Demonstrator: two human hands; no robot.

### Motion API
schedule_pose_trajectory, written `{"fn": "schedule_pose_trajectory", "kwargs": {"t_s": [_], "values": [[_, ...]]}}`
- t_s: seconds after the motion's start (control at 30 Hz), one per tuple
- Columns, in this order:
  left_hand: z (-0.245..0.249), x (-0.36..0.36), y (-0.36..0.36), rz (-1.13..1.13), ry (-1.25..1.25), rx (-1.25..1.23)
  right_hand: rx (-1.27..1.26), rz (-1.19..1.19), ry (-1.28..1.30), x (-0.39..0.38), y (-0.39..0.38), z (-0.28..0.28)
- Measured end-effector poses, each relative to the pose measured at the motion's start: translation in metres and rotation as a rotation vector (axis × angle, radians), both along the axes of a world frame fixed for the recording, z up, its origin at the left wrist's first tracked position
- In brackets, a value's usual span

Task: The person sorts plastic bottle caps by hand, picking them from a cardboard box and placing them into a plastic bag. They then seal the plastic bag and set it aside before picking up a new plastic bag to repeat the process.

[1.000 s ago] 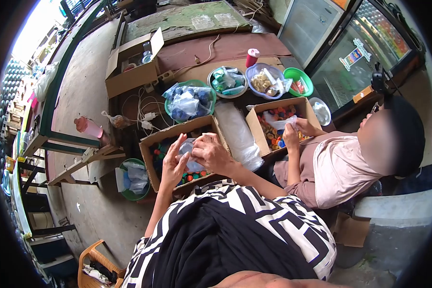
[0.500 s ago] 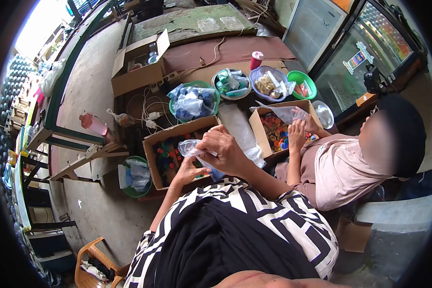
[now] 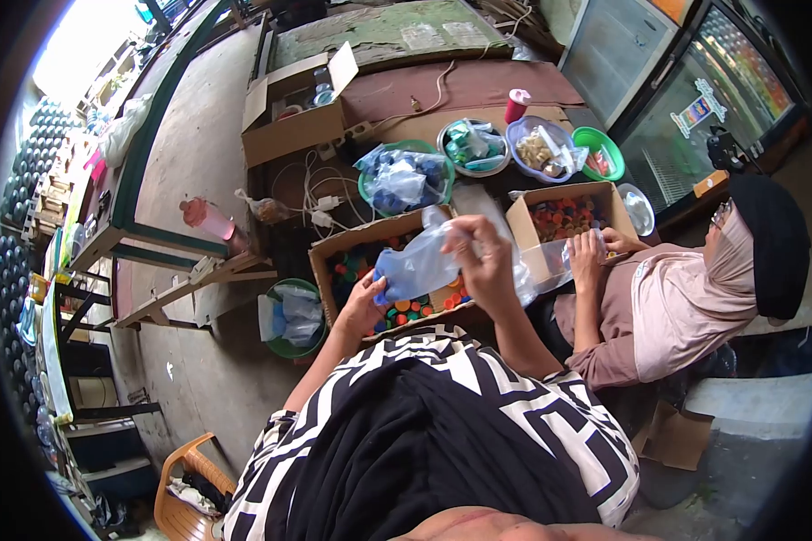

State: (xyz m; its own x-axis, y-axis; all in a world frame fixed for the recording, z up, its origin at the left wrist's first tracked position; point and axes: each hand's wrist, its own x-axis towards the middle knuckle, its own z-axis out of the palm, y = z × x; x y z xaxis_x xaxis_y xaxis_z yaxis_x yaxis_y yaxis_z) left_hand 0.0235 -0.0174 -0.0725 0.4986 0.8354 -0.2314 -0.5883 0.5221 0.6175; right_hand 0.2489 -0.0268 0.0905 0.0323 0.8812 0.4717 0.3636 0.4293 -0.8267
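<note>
My right hand [image 3: 485, 261] grips the top of a clear plastic bag [image 3: 417, 263] and holds it up over a cardboard box of coloured bottle caps [image 3: 381, 270]. Below it, my left hand [image 3: 363, 307] holds the bag's lower end just above the caps. The bag hangs stretched between both hands and looks bluish. A person in a pink top sits to my right, with a hand [image 3: 587, 250] in a second cardboard box of caps [image 3: 564, 216].
Beyond the boxes stand a green bowl of bagged blue caps [image 3: 401, 176], two more bowls [image 3: 475, 146] [image 3: 541, 149] and a small green bowl [image 3: 599, 153]. An open cardboard box [image 3: 293, 117], cables, a pink bottle [image 3: 200, 216], a green bucket [image 3: 293, 316] and glass-door fridges [image 3: 695, 81] surround the area.
My right hand has lifted the plastic bag up and to the right, stretching it out. My left hand dropped under the bag. The view shifted left, so the boxes sit further right.
</note>
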Motion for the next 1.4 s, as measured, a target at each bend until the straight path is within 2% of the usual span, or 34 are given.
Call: {"fn": "schedule_pose_trajectory", "kwargs": {"t_s": [0.07,0.2,0.27,0.37,0.4,0.53,0.6,0.67,0.77,1.03,1.1,1.2,1.4], "values": [[0.001,-0.017,0.005,0.054,0.001,-0.025,-0.115,-0.101,0.002,0.004,0.003,-0.008],[0.002,-0.039,0.008,0.092,0.038,0.034,-0.170,-0.244,0.033,0.014,-0.002,-0.039],[0.000,-0.046,0.010,0.084,-0.105,-0.108,-0.261,-0.272,0.034,0.018,-0.010,-0.054],[-0.012,-0.053,0.013,0.063,0.002,-0.145,-0.313,-0.276,0.108,0.022,-0.018,-0.081],[-0.012,-0.054,0.014,0.056,0.077,-0.164,-0.303,-0.319,0.040,0.021,-0.020,-0.085],[-0.014,-0.056,0.014,0.021,0.092,-0.165,-0.227,-0.394,-0.144,0.019,-0.033,-0.086],[-0.015,-0.055,0.015,0.002,0.083,-0.134,-0.302,-0.384,-0.119,0.021,-0.037,-0.100],[-0.013,-0.056,0.015,-0.016,0.091,-0.148,-0.439,-0.325,0.185,0.016,-0.042,-0.104],[-0.012,-0.061,0.015,-0.051,0.084,-0.158,-0.421,-0.313,0.322,0.006,-0.047,-0.107],[-0.022,-0.079,0.012,-0.135,-0.003,-0.215,-0.561,-0.304,0.273,-0.019,-0.065,-0.097],[-0.019,-0.081,0.008,-0.143,0.147,-0.086,-0.561,-0.297,0.262,-0.025,-0.069,-0.097],[-0.020,-0.085,0.006,-0.143,0.207,-0.116,-0.582,-0.298,0.275,-0.032,-0.076,-0.094],[-0.021,-0.090,0.000,-0.152,0.188,-0.085,-0.611,-0.215,0.193,-0.037,-0.089,-0.095]]}}
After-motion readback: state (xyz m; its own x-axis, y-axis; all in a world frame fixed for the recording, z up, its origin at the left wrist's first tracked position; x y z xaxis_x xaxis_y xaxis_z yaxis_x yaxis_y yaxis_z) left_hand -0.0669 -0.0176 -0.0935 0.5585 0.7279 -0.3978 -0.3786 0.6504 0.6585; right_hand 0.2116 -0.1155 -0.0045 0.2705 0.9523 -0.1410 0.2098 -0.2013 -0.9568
